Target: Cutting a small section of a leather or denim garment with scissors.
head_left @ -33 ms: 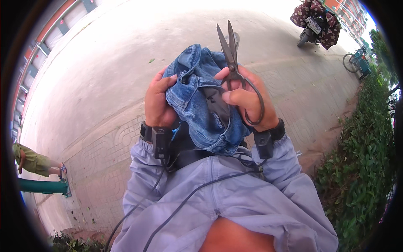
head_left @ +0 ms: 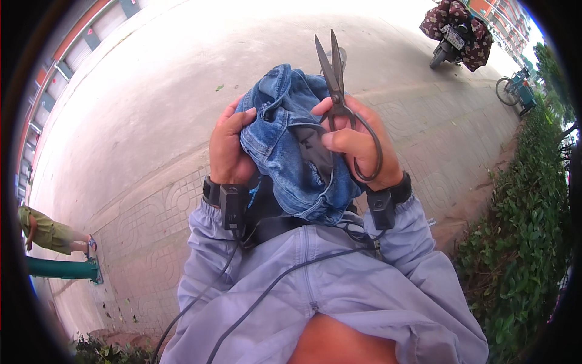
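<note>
My left hand [head_left: 230, 145] grips the left side of a bunched blue denim garment [head_left: 276, 151], its thumb pressed on the cloth. A grey inner lining [head_left: 312, 148] with a frayed patch shows in a fold. My right hand [head_left: 370, 151] holds large dark metal scissors [head_left: 336, 82] upright, blades pointing away from me and slightly parted, with one long loop handle curving down over the hand. The thumb of that hand also rests on the denim's lining, so cloth and scissors are held together.
A pale pavement [head_left: 151, 109] stretches ahead. A covered scooter [head_left: 454, 36] and a bicycle [head_left: 509, 91] stand at upper right, a hedge [head_left: 509, 230] runs along the right. At left are a person in olive clothing [head_left: 48, 233] and a green post [head_left: 60, 268]. Cables cross my jacket.
</note>
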Motion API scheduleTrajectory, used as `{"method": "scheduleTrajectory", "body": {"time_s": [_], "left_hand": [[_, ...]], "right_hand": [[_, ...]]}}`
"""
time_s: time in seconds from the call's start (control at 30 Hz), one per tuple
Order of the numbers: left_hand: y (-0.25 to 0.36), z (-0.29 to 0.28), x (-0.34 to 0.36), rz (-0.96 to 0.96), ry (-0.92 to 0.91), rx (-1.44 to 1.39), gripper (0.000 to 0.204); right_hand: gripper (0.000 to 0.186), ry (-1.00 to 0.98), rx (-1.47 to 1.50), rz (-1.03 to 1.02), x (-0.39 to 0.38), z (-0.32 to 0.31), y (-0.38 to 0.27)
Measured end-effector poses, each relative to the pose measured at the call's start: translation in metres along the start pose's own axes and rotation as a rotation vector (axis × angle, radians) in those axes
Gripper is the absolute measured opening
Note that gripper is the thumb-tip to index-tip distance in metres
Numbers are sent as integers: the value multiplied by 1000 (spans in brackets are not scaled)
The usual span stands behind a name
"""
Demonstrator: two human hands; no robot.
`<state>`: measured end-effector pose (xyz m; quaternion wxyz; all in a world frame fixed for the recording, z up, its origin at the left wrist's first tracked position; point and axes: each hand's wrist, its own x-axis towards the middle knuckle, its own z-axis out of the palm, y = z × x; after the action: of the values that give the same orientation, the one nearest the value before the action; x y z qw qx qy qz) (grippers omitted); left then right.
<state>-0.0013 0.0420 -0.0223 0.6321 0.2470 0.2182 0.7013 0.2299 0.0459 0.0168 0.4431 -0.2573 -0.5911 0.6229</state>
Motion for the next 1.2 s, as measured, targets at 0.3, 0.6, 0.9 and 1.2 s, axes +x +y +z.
{"method": "scheduleTrajectory", "body": {"time_s": [0.3,0.6,0.9,1.2], "left_hand": [[5,-1,-14,13,-40,-34,40],[9,-22,-44,85,42,195,26],[18,-29,-51,364,97,390,23],[17,5,-74,-214,-360,640,30]], "right_hand": [[34,110,33,-43,10,1,1],[31,180,117,-106,23,3,0],[27,222,168,-145,33,3,1],[27,258,169,-213,46,3,8]]}}
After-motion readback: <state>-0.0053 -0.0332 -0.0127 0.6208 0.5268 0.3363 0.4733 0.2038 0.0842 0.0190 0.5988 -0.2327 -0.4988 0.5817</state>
